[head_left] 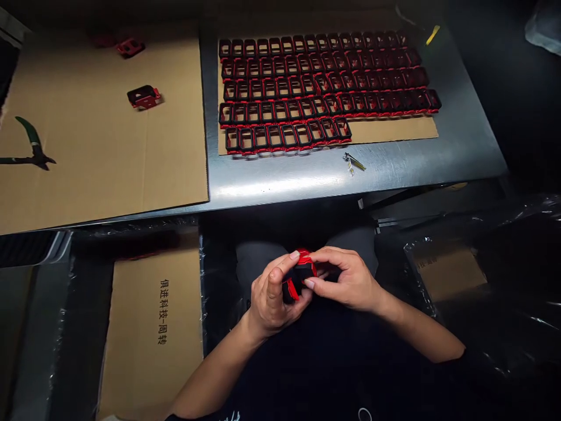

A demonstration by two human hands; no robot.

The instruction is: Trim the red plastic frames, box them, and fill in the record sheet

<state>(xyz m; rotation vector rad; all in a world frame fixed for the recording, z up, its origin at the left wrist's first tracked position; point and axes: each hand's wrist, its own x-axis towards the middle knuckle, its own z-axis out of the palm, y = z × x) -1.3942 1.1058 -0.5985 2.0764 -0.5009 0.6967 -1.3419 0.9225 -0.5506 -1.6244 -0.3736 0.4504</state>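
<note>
A red and black part (305, 270) is held between both hands above the lap, below the table's front edge. My left hand (274, 295) grips it from the left, with the thumb and fingers around its side. From the right, my right hand (346, 278) pinches its upper and right edges with the fingertips. The palms and fingers hide some of the part. Beyond the hands, several rows of red and black frames (290, 135) stand on a cardboard sheet (394, 130) on the metal table (280, 184).
Green-handled cutters (38, 155) and a loose red and black part (144, 97) lie on the left cardboard (100, 158). Nail clippers (355, 162) lie near the table edge; a yellow item (433, 35) is at the back right. Cardboard boxes (153, 339) flank the lap.
</note>
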